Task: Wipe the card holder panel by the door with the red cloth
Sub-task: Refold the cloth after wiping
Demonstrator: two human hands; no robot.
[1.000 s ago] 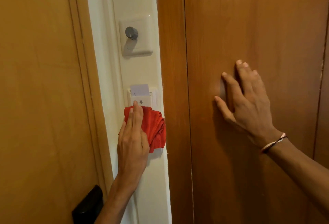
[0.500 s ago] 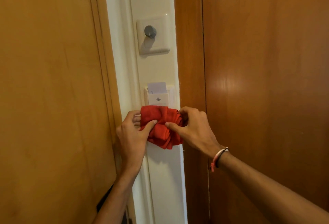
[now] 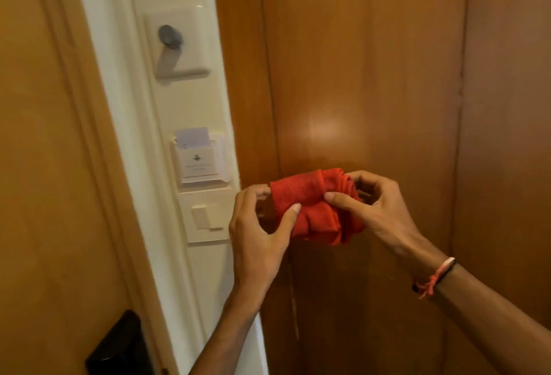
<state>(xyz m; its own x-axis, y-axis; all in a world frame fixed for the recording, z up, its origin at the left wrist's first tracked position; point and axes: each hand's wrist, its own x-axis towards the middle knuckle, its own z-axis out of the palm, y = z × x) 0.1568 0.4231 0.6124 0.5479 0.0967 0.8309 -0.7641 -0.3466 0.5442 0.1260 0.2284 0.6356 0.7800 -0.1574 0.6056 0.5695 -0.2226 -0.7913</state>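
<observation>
The white card holder panel (image 3: 201, 166) is fixed on a narrow white wall strip, with a white card (image 3: 192, 137) standing in its top slot. The bunched red cloth (image 3: 310, 204) is held in front of the brown wooden panel, to the right of the card holder and clear of it. My left hand (image 3: 259, 231) pinches the cloth's left end with thumb and fingers. My right hand (image 3: 375, 207) grips its right end. The cloth does not touch the wall.
A white plate with a grey round knob (image 3: 170, 35) sits above the card holder. A white switch plate (image 3: 205, 216) is just below it. A wooden door (image 3: 38, 166) with a black lock unit (image 3: 119, 348) is at the left; brown wood panelling (image 3: 387, 76) fills the right.
Both hands carried the red cloth off the white strip to the right, uncovering the switch plate below the card holder. A second ago my right hand lay flat on the wood panel.
</observation>
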